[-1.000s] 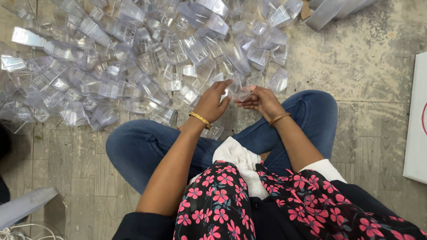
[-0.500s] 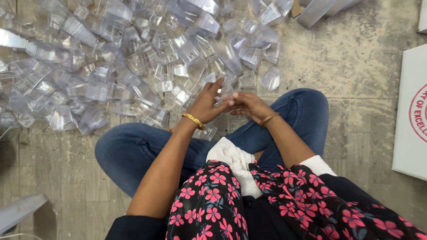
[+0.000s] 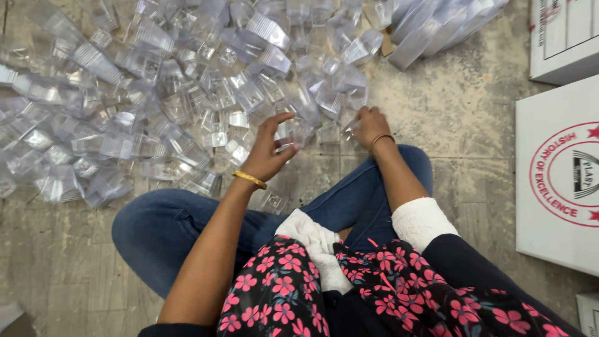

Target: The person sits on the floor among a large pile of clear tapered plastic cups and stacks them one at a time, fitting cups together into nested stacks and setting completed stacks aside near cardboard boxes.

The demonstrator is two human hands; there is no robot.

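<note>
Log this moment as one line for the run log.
left hand: open, fingers spread over clear plastic cups | right hand: touching cups at pile edge | floor: white box at right

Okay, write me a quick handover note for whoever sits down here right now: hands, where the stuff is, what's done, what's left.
Left hand: open, fingers spread, over the near edge of the clear plastic cups, gripping nothing.
Right hand: fingers on a cup at the heap's right edge; grip unclear.
Cups lie loose across the floor; nested stacks at top right, white cartons at right.
Done: some cups stacked.
Left: the loose heap, which is most of them.
</note>
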